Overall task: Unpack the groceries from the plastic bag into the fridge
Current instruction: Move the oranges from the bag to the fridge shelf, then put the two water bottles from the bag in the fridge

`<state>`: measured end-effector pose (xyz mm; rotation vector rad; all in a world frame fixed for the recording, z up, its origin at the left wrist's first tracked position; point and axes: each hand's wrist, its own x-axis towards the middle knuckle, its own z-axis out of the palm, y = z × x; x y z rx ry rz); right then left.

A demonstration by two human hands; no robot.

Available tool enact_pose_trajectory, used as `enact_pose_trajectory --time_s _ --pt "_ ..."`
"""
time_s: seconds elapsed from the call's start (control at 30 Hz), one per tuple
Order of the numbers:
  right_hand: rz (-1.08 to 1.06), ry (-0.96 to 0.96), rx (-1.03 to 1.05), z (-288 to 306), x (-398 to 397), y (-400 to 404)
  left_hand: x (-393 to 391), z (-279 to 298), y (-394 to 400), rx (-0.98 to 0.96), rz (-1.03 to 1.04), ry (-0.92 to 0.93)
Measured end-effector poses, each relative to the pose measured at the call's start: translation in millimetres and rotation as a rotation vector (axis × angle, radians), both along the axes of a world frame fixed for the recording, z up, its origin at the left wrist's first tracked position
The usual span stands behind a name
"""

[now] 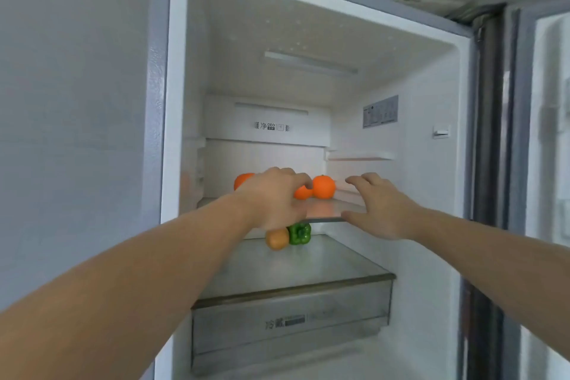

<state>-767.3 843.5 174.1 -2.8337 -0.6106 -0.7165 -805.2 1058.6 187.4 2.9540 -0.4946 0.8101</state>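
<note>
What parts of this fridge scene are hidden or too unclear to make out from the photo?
- Head view: the left hand covers most of the middle orange and part of the left orange; whether the fingers grip one is unclear.
- The brownish item beside the green pepper is partly hidden by that hand.
- The plastic bag is outside the frame.
- The wall label is too small to read.
- The drawer contents are blurred.

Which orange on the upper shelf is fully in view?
The rightmost orange, between the two hands. The left hand partly covers the other two.
</note>
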Motion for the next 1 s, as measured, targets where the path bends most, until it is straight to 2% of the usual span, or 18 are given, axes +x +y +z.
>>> enact_pose_trajectory --time_s 0.13,0.3,0.5,0.8,0.9,1.0 --pt "-0.065 0.031 0.005 -19.3 -56.6 -34.5 -26.0 -30.1 -26.6 -0.037 -0.110 0.013" --pt "-0.147 0.061 -0.027 -40.8 -129.1 -87.4 -63.0 -69.7 -78.6 -0.043 -0.254 0.123" --pt "-0.279 0.124 -0.042 -61.9 -244.6 -180.4 -127.1 -81.2 -160.4 -0.060 -0.418 0.161" --pt "-0.637 0.157 0.115 -97.0 -487.4 -340.4 -292.0 -106.5 -378.1 -0.134 -0.843 0.229" --pt "-0.808 0.149 0.210 -114.9 -575.8 -387.7 -358.1 -134.8 -454.2 -0.250 -0.997 0.338" --pt "-0.982 0.157 0.269 -132.0 -664.8 -430.7 -416.7 -166.7 -528.0 -0.203 -1.120 0.428"
